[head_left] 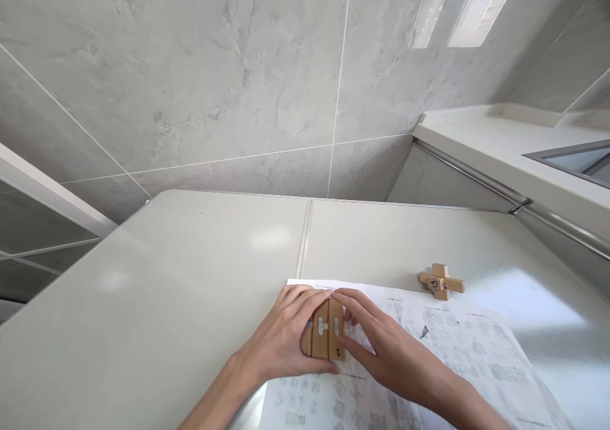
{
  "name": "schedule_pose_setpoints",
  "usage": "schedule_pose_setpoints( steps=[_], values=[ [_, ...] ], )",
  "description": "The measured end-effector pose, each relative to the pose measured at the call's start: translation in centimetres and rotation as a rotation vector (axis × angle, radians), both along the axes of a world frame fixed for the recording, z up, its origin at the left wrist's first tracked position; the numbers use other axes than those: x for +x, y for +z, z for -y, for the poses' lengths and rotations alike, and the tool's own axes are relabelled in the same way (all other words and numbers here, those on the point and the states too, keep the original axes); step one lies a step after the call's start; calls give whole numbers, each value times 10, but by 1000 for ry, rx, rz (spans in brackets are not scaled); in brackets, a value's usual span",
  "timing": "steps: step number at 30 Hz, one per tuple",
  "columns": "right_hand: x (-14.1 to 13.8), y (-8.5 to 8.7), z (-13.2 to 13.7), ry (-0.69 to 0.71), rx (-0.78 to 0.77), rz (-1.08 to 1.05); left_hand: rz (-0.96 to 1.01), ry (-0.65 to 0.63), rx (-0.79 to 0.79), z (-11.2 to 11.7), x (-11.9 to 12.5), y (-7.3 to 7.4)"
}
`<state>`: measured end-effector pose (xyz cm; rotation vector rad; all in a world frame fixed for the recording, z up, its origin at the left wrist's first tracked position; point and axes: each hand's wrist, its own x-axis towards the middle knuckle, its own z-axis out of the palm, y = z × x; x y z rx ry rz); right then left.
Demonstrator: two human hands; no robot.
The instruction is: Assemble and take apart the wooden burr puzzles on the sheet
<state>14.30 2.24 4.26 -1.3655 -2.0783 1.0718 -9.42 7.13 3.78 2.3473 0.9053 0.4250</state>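
Observation:
Flat wooden puzzle pieces (323, 344) stand side by side between my two hands, with pale slots in their faces and a "2" marked on the rightmost one. My left hand (284, 336) wraps around them from the left, its thumb along the near edge and its fingers over the far edge. From the right, my right hand (379, 338) pinches the piece marked "2" with thumb and fingers. Beneath both hands lies a printed sheet (429, 354) covered in small diagrams. The pieces' undersides are hidden.
An interlocking wooden cross-shaped puzzle (439, 282) rests by the sheet's far edge, at the right. The white table (190, 290) has a seam down its middle. Behind it rises a grey tiled wall (190, 87); a white counter (500, 138) borders the right side.

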Motion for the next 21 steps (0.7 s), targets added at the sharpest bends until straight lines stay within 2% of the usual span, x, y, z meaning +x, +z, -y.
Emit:
schedule_pose_setpoints(
  steps=[12,17,21],
  values=[
    [-1,1,1,-88,77,-10,24,90,106,1,2,-3],
    [3,12,1,-150,128,56,0,231,152,-4,-3,-6],
    [16,25,-3,-71,182,128,-18,301,161,-7,-7,-8]
  ],
)
